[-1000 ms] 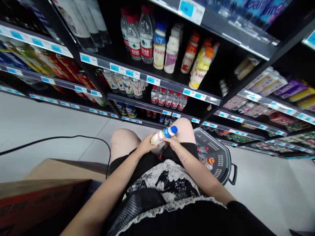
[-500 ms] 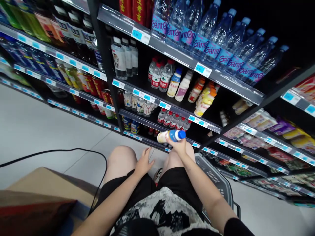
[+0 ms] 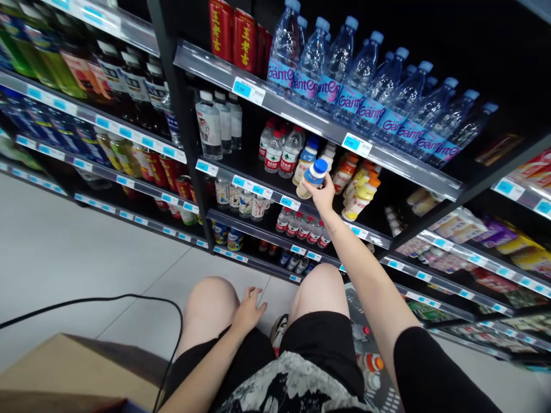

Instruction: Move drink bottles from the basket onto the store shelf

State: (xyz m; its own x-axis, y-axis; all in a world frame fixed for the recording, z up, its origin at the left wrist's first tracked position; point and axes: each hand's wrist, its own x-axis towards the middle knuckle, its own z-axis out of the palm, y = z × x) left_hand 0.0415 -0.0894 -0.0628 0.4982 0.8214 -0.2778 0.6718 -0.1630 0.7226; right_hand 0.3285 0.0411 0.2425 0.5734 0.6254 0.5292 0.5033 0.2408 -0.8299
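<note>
My right hand (image 3: 322, 192) is closed around a blue-capped bottle (image 3: 314, 174) with a cream label, at the front of the middle shelf (image 3: 262, 175). Just behind it stands a similar blue-capped bottle (image 3: 306, 158). To its left are several small red-capped water bottles (image 3: 274, 152); to its right, orange-capped bottles (image 3: 344, 172) and yellow-capped bottles (image 3: 360, 198) stand close by. My left hand (image 3: 249, 312) rests near my left knee, fingers apart, holding nothing.
Tall blue-capped water bottles (image 3: 344, 94) and red cans (image 3: 232, 37) line the shelf above. Beside my right leg, a grey basket (image 3: 390, 398) holds several bottles. A cardboard box (image 3: 64, 367) and a black cable (image 3: 129, 296) lie at the left.
My right hand has carried the blue-capped bottle from above my right knee up and forward to the middle shelf, turning it more upright. My left hand stays near my knee.
</note>
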